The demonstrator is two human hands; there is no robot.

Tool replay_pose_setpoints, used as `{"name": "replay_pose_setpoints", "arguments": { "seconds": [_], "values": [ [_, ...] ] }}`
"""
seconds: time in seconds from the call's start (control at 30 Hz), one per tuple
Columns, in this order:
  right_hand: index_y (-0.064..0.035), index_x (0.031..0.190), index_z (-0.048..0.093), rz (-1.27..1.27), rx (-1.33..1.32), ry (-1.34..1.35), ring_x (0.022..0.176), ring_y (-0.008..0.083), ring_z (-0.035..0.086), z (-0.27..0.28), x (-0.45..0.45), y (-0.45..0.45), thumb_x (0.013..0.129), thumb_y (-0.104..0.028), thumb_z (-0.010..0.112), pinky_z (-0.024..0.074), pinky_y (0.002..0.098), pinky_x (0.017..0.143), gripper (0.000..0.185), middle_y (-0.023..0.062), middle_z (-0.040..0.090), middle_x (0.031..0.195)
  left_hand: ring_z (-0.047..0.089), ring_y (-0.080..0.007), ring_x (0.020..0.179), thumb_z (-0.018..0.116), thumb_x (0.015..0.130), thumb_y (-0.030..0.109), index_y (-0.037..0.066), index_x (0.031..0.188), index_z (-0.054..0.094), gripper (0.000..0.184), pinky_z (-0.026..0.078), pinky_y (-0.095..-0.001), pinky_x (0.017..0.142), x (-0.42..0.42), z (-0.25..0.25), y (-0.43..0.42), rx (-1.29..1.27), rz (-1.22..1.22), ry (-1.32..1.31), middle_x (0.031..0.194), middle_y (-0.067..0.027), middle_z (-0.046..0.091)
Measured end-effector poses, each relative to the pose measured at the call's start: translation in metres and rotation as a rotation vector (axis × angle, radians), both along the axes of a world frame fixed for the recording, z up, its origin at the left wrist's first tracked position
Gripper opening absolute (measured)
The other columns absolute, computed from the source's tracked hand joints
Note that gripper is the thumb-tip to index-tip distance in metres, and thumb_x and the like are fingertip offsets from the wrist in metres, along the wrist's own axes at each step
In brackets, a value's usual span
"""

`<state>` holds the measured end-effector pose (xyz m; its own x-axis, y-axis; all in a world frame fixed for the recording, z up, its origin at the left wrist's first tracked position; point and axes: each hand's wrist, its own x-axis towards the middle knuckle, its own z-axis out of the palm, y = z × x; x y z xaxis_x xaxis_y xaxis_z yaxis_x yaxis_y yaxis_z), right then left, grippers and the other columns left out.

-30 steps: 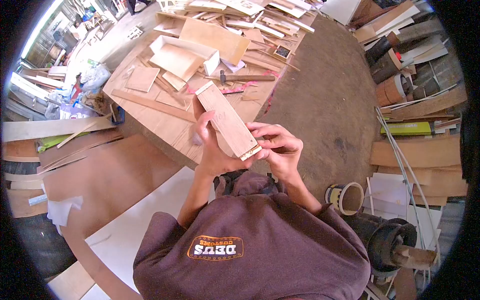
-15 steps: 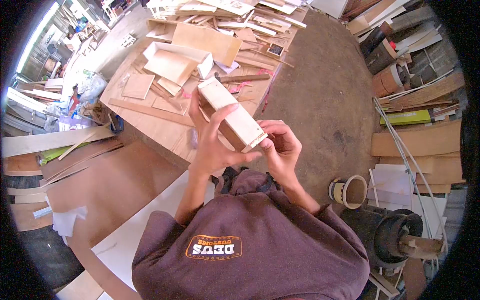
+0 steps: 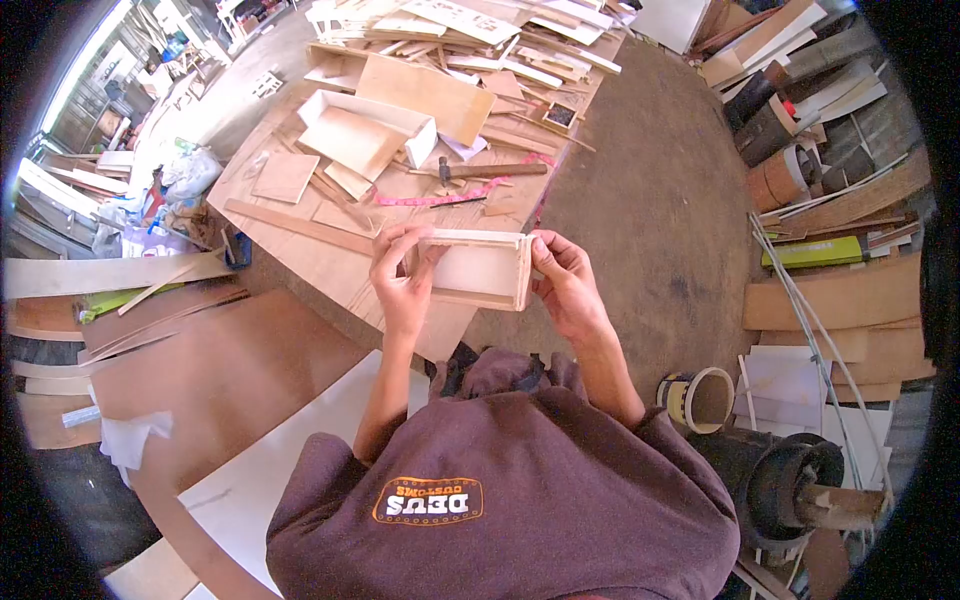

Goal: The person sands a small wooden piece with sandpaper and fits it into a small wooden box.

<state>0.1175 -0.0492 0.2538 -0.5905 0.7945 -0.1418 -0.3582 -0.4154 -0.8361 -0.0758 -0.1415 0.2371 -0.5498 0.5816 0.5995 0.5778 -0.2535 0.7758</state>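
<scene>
A small wooden box (image 3: 475, 270) is held up in front of my chest, its open side turned toward me so the pale inner panel shows. My left hand (image 3: 404, 275) grips its left end, fingers over the top edge and thumb at the near face. At the opposite end, my right hand (image 3: 570, 285) pinches the short side between thumb and fingers; some fingertips are hidden behind it. Beyond the box, a hammer (image 3: 495, 171) lies on the wooden worktable (image 3: 345, 280), beside a pink tape measure (image 3: 425, 201).
A larger open wooden box (image 3: 419, 146), a thin board (image 3: 285, 177) and a heap of wood offcuts (image 3: 470, 50) cover the table's far part. A bucket (image 3: 697, 398) stands on the floor at right. Sheets and boards (image 3: 835, 285) line the right side.
The small box has turned from slanted, with its narrow side up, to nearly level with its open side facing me. Both hands have turned with it and still hold it.
</scene>
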Motion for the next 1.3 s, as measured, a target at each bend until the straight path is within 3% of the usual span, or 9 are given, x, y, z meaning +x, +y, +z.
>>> {"name": "replay_pose_setpoints", "arguments": {
  "seconds": [0.17,0.3,0.37,0.5,0.53,0.67,1.1,1.2,1.3],
  "values": [
    [-0.0063,0.107,0.059,-0.07,0.007,-0.138,0.074,0.0099,0.064,0.002,-0.007,0.009,0.102,-0.029,0.053,0.0542,0.0258,0.064,0.024,0.0029,0.068,0.096,0.056,-0.0165,0.091,0.079,0.079,0.005,0.0,0.099,0.07,0.023,0.046,-0.0286,0.078,-0.009,-0.017,-0.012,0.015,-0.024,-0.216,0.1,-0.0059,0.059],
    [-0.0088,0.106,0.043,-0.301,0.062,-0.018,0.064,0.0159,0.063,0.027,-0.016,0.004,0.104,-0.029,0.048,0.0515,0.0273,0.054,0.021,0.0154,0.068,0.103,0.055,-0.0146,0.091,0.08,0.079,0.005,0.0,0.097,0.07,0.021,0.044,-0.0262,0.076,-0.01,-0.011,-0.019,0.002,0.022,-0.255,0.099,-0.0048,0.057],
    [-0.0104,0.105,0.042,-0.237,0.357,-0.122,0.061,0.0125,0.057,0.01,-0.019,0.006,0.104,-0.03,0.048,0.0456,0.0247,0.051,0.02,0.0152,0.068,0.104,0.054,-0.0147,0.09,0.079,0.079,0.006,0.001,0.096,0.071,0.02,0.043,-0.0264,0.077,-0.009,-0.007,-0.022,-0.073,0.053,-0.282,0.1,-0.0046,0.057],
    [-0.0063,0.112,0.041,-0.164,0.378,-0.218,0.073,0.0089,0.047,-0.013,-0.04,0.005,0.106,-0.026,0.043,0.042,0.0254,0.064,0.021,0.0085,0.062,0.101,0.054,-0.0149,0.089,0.079,0.079,0.005,0.002,0.096,0.071,0.019,0.042,-0.0274,0.079,-0.005,-0.008,-0.018,-0.076,0.01,-0.299,0.098,-0.0042,0.058],
    [-0.0047,0.118,0.044,-0.076,0.283,-0.278,0.088,0.0108,0.05,-0.007,-0.036,-0.001,0.106,-0.024,0.042,0.0444,0.0285,0.08,0.023,0.007,0.059,0.108,0.054,-0.0153,0.09,0.08,0.079,0.005,0.002,0.096,0.071,0.02,0.042,-0.028,0.081,-0.003,-0.009,-0.016,-0.076,0.021,-0.307,0.098,-0.0042,0.058],
    [-0.003,0.124,0.05,-0.103,0.397,-0.205,0.112,0.0159,0.051,-0.016,-0.035,-0.009,0.104,-0.017,0.041,0.0389,0.0311,0.1,0.026,0.0068,0.057,0.115,0.058,-0.0142,0.093,0.079,0.081,0.012,0.003,0.097,0.069,0.021,0.044,-0.0285,0.085,-0.007,-0.014,-0.016,-0.1,0.049,-0.417,0.099,-0.0042,0.064],
    [0.0011,0.128,0.053,-0.115,0.581,-0.259,0.118,0.0208,0.054,-0.01,-0.03,-0.01,0.105,-0.023,0.043,0.0396,0.0341,0.103,0.035,0.0124,0.06,0.124,0.056,-0.0131,0.093,0.08,0.079,0.007,0.002,0.095,0.069,0.02,0.043,-0.0266,0.082,-0.008,0.001,-0.016,-0.138,-0.032,-0.572,0.1,-0.0045,0.064],
    [0.0011,0.136,0.049,-0.065,0.545,-0.285,0.128,0.024,0.049,-0.01,-0.025,-0.01,0.105,-0.028,0.043,0.0347,0.0356,0.109,0.044,0.015,0.055,0.136,0.056,-0.0126,0.093,0.08,0.079,0.007,0.002,0.095,0.069,0.02,0.044,-0.0267,0.082,-0.007,0.008,-0.017,-0.126,-0.032,-0.535,0.099,-0.0042,0.064],
    [-0.0001,0.148,0.036,0.019,0.729,-0.193,0.141,0.026,0.035,-0.013,-0.017,-0.008,0.103,-0.033,0.047,0.0275,0.037,0.115,0.057,0.0162,0.037,0.153,0.056,-0.0122,0.092,0.08,0.079,0.007,0.002,0.096,0.069,0.021,0.044,-0.0265,0.081,-0.009,0.009,-0.02,-0.135,-0.016,-0.621,0.098,-0.0035,0.064]
  ]
}}
